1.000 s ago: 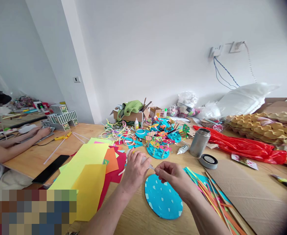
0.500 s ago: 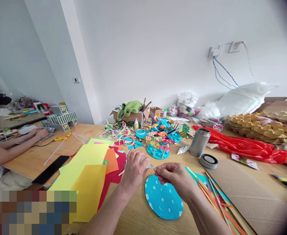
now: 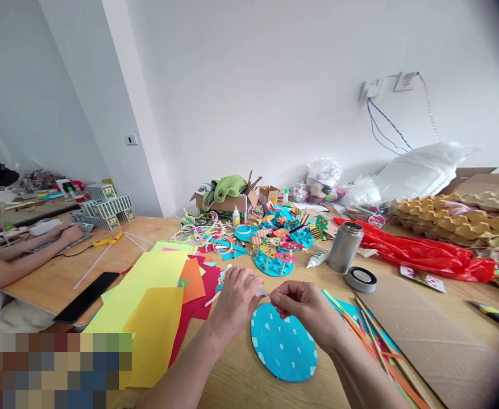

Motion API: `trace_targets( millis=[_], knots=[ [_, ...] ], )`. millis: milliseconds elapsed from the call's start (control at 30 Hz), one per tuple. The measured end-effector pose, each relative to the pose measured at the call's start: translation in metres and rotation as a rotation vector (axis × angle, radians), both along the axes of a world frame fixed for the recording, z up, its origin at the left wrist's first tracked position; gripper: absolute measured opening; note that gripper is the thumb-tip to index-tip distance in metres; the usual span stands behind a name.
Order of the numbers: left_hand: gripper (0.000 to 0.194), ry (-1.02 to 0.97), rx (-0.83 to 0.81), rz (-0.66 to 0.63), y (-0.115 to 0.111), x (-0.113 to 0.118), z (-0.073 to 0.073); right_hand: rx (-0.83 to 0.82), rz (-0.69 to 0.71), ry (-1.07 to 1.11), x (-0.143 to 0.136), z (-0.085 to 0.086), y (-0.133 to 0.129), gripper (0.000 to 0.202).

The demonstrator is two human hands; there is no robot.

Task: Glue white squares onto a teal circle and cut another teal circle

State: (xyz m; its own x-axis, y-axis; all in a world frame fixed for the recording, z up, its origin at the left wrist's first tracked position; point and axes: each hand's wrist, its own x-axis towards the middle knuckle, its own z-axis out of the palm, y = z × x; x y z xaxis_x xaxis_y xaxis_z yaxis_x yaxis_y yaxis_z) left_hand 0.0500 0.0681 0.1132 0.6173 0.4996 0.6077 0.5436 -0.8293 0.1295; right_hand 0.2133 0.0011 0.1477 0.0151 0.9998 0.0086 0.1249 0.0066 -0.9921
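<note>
Grip of the left hand is enclosing a clear-tipped bottle, fingers curling around its body and concealing most of it. The bottle's long axis is running rightward and slightly down, its tip pointing at the right hand. That hand's grip is pinching, thumb and forefinger pressing together just beside the tip; whether it is holding a small item or touching the tip cannot be determined. Both hands are hovering around the far edge of a pale-flecked blue disc. The disc is lying flat on the desk, below the bottle tip and on the near side of it, the right hand being closer. Farther out, yellow sheets are occupying the left side, paper strips the right. Beyond, a metal flask is standing upright, its lid resting alongside.
</note>
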Motion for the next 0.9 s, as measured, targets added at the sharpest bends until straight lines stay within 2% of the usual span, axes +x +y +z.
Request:
trace_targets(
  millis=[200, 467, 900],
  knots=[
    [0.014, 0.01, -0.025, 0.001, -0.0002, -0.0004, 0.0012, 0.008, 0.025, 0.026, 0.0004, 0.0009, 0.0003, 0.03],
    [0.009, 0.043, -0.026, 0.035, -0.0034, 0.0034, 0.0013, 0.095, -0.054, -0.265, 0.0015, -0.003, 0.0015, 0.016],
    [0.009, 0.141, 0.057, 0.118, 0.0004, 0.0038, -0.0053, 0.125, -0.151, -0.524, -0.0057, -0.0023, 0.0018, 0.011]
  ],
)
